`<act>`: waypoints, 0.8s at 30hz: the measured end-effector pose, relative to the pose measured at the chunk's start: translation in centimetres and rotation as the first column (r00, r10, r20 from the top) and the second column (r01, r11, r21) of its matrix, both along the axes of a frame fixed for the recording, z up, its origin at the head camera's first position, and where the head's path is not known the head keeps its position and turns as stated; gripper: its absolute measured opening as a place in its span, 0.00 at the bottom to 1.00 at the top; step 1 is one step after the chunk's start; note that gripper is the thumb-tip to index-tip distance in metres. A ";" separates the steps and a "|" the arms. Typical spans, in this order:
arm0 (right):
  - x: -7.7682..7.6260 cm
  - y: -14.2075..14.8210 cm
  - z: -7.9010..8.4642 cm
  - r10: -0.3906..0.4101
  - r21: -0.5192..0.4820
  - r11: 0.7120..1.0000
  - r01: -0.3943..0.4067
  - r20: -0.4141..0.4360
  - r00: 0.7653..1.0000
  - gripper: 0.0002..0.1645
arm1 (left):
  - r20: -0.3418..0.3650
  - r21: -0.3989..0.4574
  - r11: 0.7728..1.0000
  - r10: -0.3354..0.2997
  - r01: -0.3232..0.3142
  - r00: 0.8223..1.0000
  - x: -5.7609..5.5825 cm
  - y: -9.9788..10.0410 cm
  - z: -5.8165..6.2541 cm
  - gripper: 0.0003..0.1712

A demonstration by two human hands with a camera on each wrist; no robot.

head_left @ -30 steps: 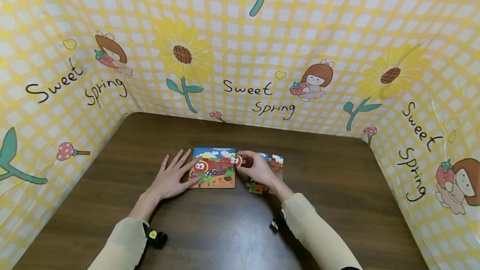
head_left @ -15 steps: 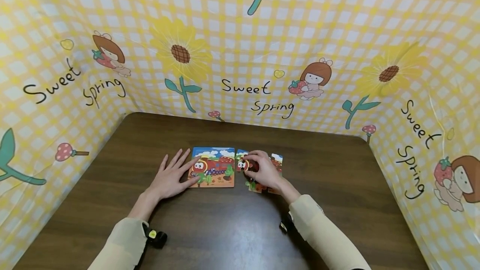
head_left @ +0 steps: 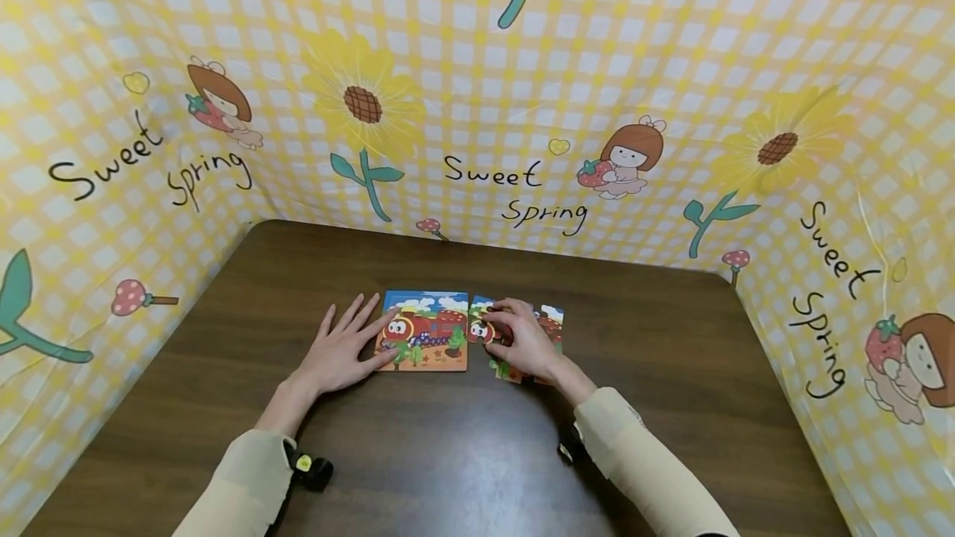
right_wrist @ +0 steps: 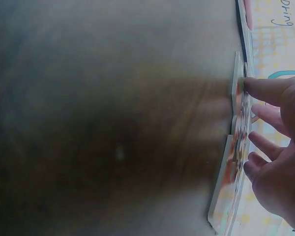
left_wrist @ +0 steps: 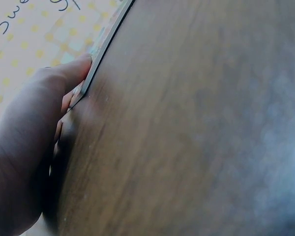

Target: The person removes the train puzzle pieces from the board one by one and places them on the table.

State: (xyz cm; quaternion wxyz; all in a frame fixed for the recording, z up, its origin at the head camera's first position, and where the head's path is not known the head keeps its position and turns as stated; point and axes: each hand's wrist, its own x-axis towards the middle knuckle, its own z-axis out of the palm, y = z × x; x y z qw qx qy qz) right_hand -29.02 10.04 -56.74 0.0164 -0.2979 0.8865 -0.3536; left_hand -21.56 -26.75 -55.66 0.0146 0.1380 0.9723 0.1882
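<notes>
A rectangular picture board [head_left: 440,360] with a cartoon red train lies on the brown table. My left hand [head_left: 337,359] is spread flat at its left side, index finger and thumb over its edge. In the left wrist view the thumb touches the board's edge [left_wrist: 108,50]. Right of the board, my right hand [head_left: 528,348] pinches a jigsaw puzzle piece [head_left: 478,332] showing a face with big eyes. More jigsaw pieces [head_left: 551,315] lie partly hidden beneath that hand. In the right wrist view, its fingertips sit right at the tops of the pieces [right_wrist: 222,184].
The wooden table [head_left: 418,454] extends toward the front and both sides. A yellow checked cloth [head_left: 477,106] with flowers and "Sweet Spring" lettering walls in its back, left and right sides. Each wrist carries a small black device [head_left: 315,475].
The right hand has moved the face piece rightward, off the board's right edge and down beside the other pieces, where it has stayed for the last half second. The left hand keeps its place.
</notes>
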 end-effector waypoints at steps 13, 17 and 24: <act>1.7 -1.7 3.3 0.001 -0.033 0.999 0.000 0.022 1.000 0.31 | -0.005 -0.007 1.000 0.005 -0.005 1.000 0.0 0.0 0.2 0.48; 1.5 -3.9 3.0 0.043 -0.011 0.999 -0.043 -0.003 0.999 0.32 | -0.003 0.004 1.000 0.006 -0.006 1.000 0.2 0.0 0.3 0.45; 1.9 -7.6 2.4 0.129 -0.003 0.992 -0.130 -0.047 0.990 0.29 | -0.038 0.134 0.991 -0.003 0.008 0.999 0.1 -0.2 0.1 0.41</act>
